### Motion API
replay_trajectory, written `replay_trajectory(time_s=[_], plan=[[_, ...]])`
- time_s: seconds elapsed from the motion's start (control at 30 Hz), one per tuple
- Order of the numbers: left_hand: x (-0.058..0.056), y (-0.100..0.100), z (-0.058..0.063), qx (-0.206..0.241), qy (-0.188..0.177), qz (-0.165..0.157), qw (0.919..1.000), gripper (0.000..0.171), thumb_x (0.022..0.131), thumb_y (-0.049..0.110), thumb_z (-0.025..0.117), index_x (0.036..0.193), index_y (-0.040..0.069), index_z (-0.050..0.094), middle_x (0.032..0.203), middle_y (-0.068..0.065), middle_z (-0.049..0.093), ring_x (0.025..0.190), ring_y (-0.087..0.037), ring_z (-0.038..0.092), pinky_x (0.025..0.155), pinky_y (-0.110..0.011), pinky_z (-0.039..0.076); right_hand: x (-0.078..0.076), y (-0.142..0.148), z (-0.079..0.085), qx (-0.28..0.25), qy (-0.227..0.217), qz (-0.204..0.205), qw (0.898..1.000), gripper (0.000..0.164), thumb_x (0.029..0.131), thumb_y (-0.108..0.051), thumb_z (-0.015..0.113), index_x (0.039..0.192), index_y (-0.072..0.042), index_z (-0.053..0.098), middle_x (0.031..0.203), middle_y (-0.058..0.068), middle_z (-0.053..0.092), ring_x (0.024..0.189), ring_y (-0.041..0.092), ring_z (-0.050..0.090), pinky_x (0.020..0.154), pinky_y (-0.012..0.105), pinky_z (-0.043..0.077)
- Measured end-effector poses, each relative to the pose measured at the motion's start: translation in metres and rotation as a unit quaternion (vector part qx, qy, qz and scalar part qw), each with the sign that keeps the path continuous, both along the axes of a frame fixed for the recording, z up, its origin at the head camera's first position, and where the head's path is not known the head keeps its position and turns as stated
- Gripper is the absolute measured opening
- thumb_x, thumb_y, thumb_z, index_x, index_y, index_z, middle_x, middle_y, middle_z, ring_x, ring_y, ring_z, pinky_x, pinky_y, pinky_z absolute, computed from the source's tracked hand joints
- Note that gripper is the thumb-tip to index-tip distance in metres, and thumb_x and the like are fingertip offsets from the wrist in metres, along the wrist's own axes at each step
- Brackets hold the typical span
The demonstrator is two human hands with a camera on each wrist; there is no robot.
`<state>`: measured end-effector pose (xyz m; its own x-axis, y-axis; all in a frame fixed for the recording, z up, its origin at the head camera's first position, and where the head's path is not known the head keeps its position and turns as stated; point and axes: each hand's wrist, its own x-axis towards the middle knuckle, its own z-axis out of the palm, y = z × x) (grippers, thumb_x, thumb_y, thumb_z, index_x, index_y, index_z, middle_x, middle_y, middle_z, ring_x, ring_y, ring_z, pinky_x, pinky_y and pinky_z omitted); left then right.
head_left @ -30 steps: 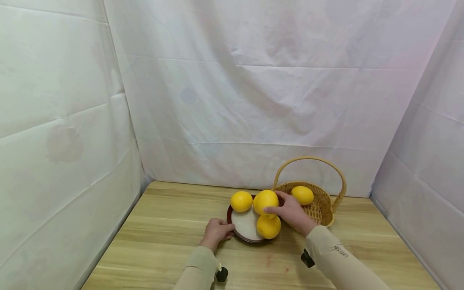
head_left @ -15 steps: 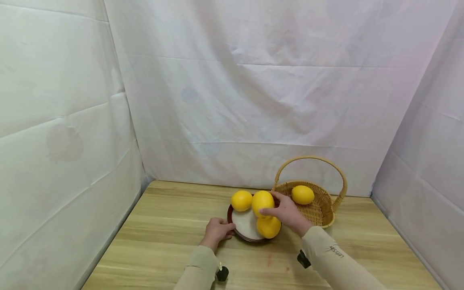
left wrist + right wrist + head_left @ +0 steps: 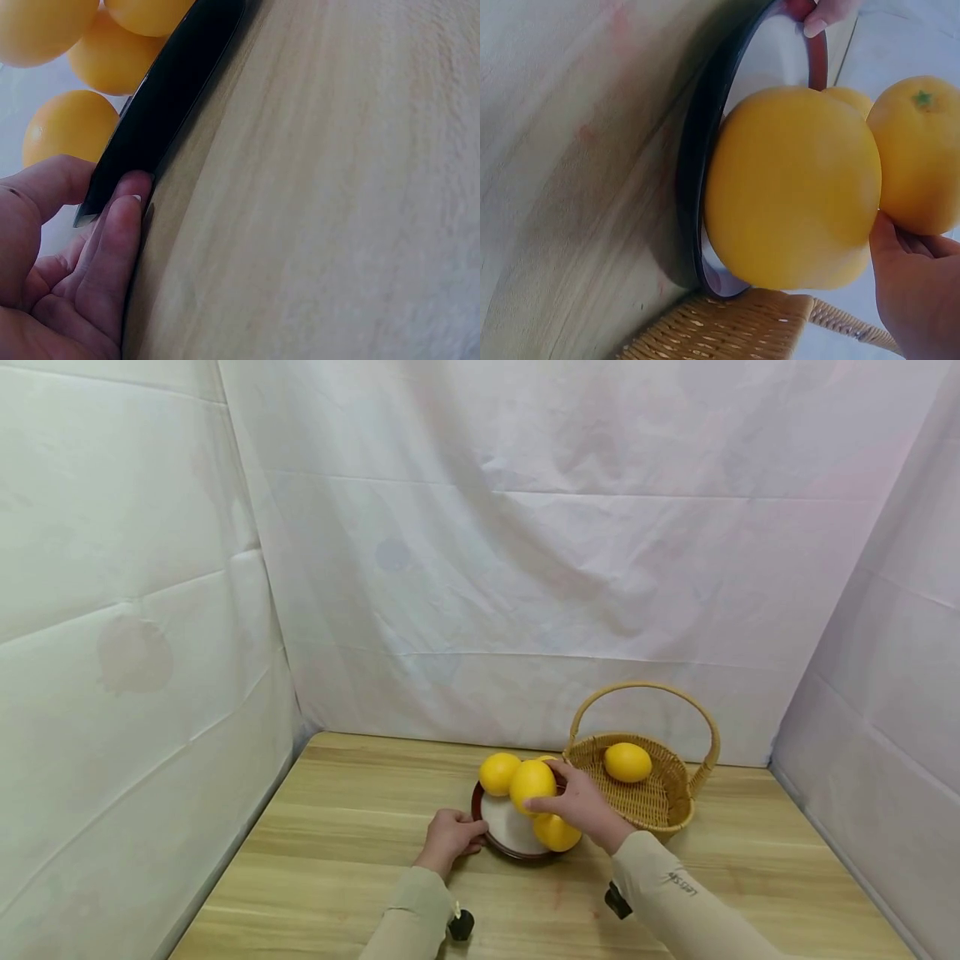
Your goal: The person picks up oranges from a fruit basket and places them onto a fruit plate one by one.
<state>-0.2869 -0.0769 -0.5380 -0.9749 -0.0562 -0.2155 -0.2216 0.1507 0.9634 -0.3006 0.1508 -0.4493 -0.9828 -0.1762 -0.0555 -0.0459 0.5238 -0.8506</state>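
Note:
My left hand [image 3: 450, 837] pinches the near-left rim of a plate [image 3: 504, 823] with a pale inside and dark red-brown edge. Thumb on top and fingers beneath show in the left wrist view. My right hand [image 3: 587, 803] holds an orange [image 3: 533, 786] above the plate; a green star-shaped stem mark shows on this orange [image 3: 922, 157] in the right wrist view. On the plate are an orange [image 3: 498, 774] at the back left, another orange [image 3: 557, 833] at the front right, and an orange [image 3: 549, 760] at the back, mostly hidden behind the held one.
A wicker basket [image 3: 663, 797] with a tall arched handle stands right of the plate, very close to it. One orange [image 3: 627, 762] lies inside. The wooden table [image 3: 337, 827] is bounded by white cloth [image 3: 465, 568] at the back and sides.
My right hand has moved left over the plate with the orange, uncovering part of the orange behind it. The left hand has kept its place on the rim.

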Motion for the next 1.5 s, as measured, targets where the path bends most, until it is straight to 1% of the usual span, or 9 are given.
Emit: replay_trajectory(time_s=[0.23,0.37,0.5,0.63,0.8,0.97,1.17,1.37,1.5], plan=[[0.002,0.000,0.001,0.002,0.004,0.002,1.0000,0.018,0.084,0.010,0.077,0.074,0.003,0.064,0.069,-0.005,0.071,0.061,-0.009,0.067,0.059,-0.023,0.060,0.001,-0.007,-0.005,0.021,0.010,-0.001,1.000,0.092,0.073,-0.042,0.090,0.149,-0.012,0.048,0.137,0.011,0.062,0.122,0.028,0.061,0.098,0.049,0.055],[0.001,0.000,0.001,0.003,0.000,0.002,1.0000,0.017,0.085,0.011,0.077,0.075,0.003,0.065,0.069,-0.005,0.071,0.061,-0.009,0.067,0.059,-0.023,0.060,0.002,-0.011,-0.009,0.036,0.021,0.002,0.999,0.093,0.074,-0.043,0.089,0.150,-0.012,0.046,0.139,0.011,0.060,0.123,0.028,0.060,0.098,0.049,0.054],[0.001,-0.001,0.002,0.005,-0.002,0.002,1.0000,0.018,0.086,0.012,0.077,0.077,0.003,0.065,0.071,-0.006,0.071,0.062,-0.010,0.068,0.060,-0.023,0.060,0.003,-0.017,-0.011,0.058,0.046,0.008,0.997,0.093,0.074,-0.043,0.088,0.151,-0.012,0.045,0.142,0.010,0.058,0.121,0.028,0.061,0.097,0.049,0.055],[0.001,0.000,0.003,0.006,0.002,0.001,1.0000,0.019,0.086,0.011,0.077,0.075,0.003,0.064,0.071,-0.007,0.072,0.061,-0.010,0.068,0.059,-0.023,0.060,0.004,-0.022,-0.012,0.072,0.066,0.016,0.995,0.093,0.074,-0.041,0.089,0.150,-0.010,0.046,0.142,0.008,0.058,0.117,0.025,0.061,0.095,0.049,0.055],[0.002,-0.001,0.002,0.003,0.002,-0.001,1.0000,0.017,0.086,0.011,0.077,0.078,0.001,0.066,0.070,-0.006,0.072,0.061,-0.010,0.068,0.059,-0.023,0.060,0.005,-0.027,-0.017,0.095,0.087,0.026,0.991,0.090,0.073,-0.039,0.089,0.148,-0.010,0.048,0.140,0.006,0.059,0.116,0.023,0.060,0.097,0.048,0.053],[0.002,-0.001,0.002,0.001,0.001,-0.001,1.0000,0.017,0.087,0.012,0.077,0.079,0.001,0.067,0.071,-0.005,0.071,0.061,-0.010,0.067,0.059,-0.022,0.060,0.007,-0.032,-0.020,0.119,0.108,0.033,0.986,0.091,0.074,-0.035,0.089,0.148,-0.005,0.046,0.142,0.010,0.058,0.121,0.026,0.058,0.101,0.049,0.051],[0.002,-0.002,0.002,0.000,0.004,-0.007,1.0000,0.017,0.087,0.013,0.077,0.080,0.000,0.068,0.072,-0.007,0.072,0.061,-0.010,0.067,0.060,-0.023,0.060,0.009,-0.038,-0.022,0.127,0.128,0.036,0.983,0.089,0.076,-0.029,0.088,0.148,0.001,0.045,0.143,0.016,0.056,0.127,0.031,0.055,0.107,0.052,0.047],[0.003,-0.002,0.000,0.005,0.006,-0.012,0.9999,0.017,0.086,0.013,0.077,0.083,-0.002,0.070,0.073,-0.007,0.071,0.060,-0.009,0.066,0.060,-0.023,0.060,0.010,-0.044,-0.025,0.157,0.137,0.040,0.977,0.088,0.075,-0.029,0.088,0.146,0.002,0.045,0.142,0.018,0.054,0.124,0.031,0.055,0.106,0.053,0.048],[0.003,-0.002,-0.001,0.009,0.009,-0.011,0.9999,0.016,0.086,0.012,0.077,0.082,-0.002,0.070,0.070,-0.006,0.071,0.059,-0.009,0.066,0.059,-0.023,0.060,0.010,-0.046,-0.028,0.175,0.150,0.045,0.972,0.088,0.074,-0.028,0.088,0.145,0.003,0.045,0.143,0.020,0.053,0.123,0.031,0.056,0.104,0.052,0.049]])
